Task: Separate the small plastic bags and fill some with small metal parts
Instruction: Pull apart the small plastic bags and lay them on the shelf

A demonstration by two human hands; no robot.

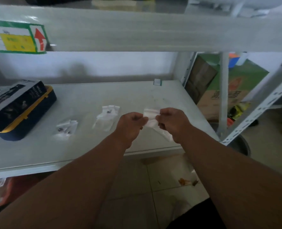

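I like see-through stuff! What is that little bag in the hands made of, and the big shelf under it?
The little bag, pinched by the left hand and right hand, looks like thin clear plastic: see-through, crinkly, slightly shiny. The shelf seems to be painted metal, pale grey and smooth, with slotted posts; the blur leaves that uncertain.

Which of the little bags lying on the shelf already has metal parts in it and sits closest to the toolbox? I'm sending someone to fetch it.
On the white shelf, start at the dark blue and yellow toolbox at the left. Just right of it lies a small cluster of clear bags. Dark metal bits show at its near end, and it is farther left than the whiter pile of bags at mid-shelf.
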